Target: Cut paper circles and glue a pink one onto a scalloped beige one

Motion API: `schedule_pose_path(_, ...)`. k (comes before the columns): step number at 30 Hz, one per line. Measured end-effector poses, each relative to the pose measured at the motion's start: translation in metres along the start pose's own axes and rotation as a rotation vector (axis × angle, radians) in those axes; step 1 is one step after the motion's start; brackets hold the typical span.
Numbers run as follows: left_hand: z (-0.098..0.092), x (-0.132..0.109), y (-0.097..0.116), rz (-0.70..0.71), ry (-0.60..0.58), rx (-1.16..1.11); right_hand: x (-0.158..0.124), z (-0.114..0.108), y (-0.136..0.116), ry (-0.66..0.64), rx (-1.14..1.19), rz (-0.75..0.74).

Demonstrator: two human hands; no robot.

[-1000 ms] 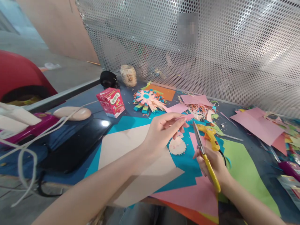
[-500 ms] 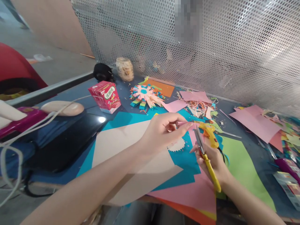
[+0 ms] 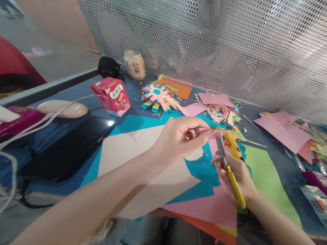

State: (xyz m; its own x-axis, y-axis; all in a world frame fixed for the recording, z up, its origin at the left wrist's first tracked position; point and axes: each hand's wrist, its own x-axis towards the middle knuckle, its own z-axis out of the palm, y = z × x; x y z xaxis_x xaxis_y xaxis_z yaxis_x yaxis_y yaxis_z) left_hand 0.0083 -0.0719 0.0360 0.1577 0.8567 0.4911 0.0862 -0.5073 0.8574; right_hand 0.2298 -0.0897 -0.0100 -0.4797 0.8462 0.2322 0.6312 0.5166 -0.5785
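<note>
Between thumb and fingers, my left hand (image 3: 182, 137) pinches a small pink paper piece (image 3: 207, 131) above the middle of the table. My right hand (image 3: 236, 170) grips yellow-handled scissors (image 3: 235, 187), whose blades point up and away, against the right end of the pink piece. Below my left hand lies a round cream paper with a jagged edge (image 3: 194, 155), partly covered by the hand. Large cream (image 3: 127, 146) and blue (image 3: 201, 185) sheets lie under my left forearm. Just behind my right hand rests a yellow glue gun (image 3: 232, 144).
A layered paper flower (image 3: 157, 93), a pink drink carton (image 3: 112, 95) and a woven jar (image 3: 135, 64) stand toward the back. Paper scraps (image 3: 221, 114) lie behind my hands. A black tablet (image 3: 66, 149) is at left, a green sheet (image 3: 265, 180) at right. Perforated metal panel (image 3: 163, 37) behind.
The view has shifted slightly, so the table objects appear a little higher. Both hands keep their grips, with the scissors still at the pink piece.
</note>
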Motion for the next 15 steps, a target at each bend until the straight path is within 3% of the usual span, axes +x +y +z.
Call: schedule_pose_path(15, 0.0001, 0.0006, 0.0007, 0.027, 0.009, 0.034, -0.0021, -0.0004, 0.0007, -0.025, -0.002, 0.016)
